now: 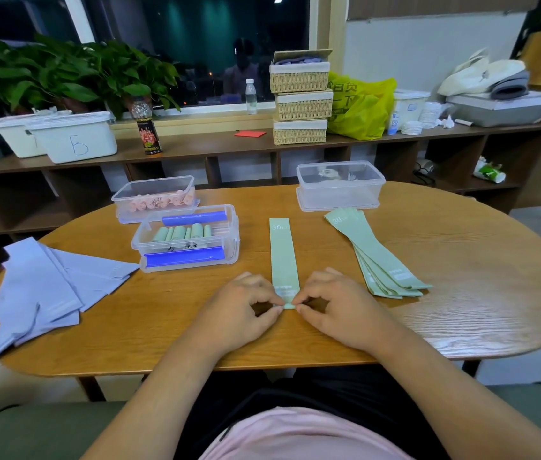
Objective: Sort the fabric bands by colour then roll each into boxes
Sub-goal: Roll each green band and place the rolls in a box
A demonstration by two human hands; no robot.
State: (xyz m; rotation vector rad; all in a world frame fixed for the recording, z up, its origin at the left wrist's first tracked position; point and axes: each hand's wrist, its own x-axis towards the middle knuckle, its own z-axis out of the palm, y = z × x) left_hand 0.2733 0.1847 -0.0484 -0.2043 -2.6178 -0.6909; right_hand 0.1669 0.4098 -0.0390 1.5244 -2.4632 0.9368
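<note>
Head view. Left hand and right hand: both are rested knuckles-up on the table, fingers curled. The near end of one green band is pinched between the thumb and forefinger of each. The band is laid flat, running away from the person.

Clear boxes, three:
- box of green rolls, about six counted
- box of pink rolls
- third box

Green stack at right and purple pile at left: number cannot be told.
</note>
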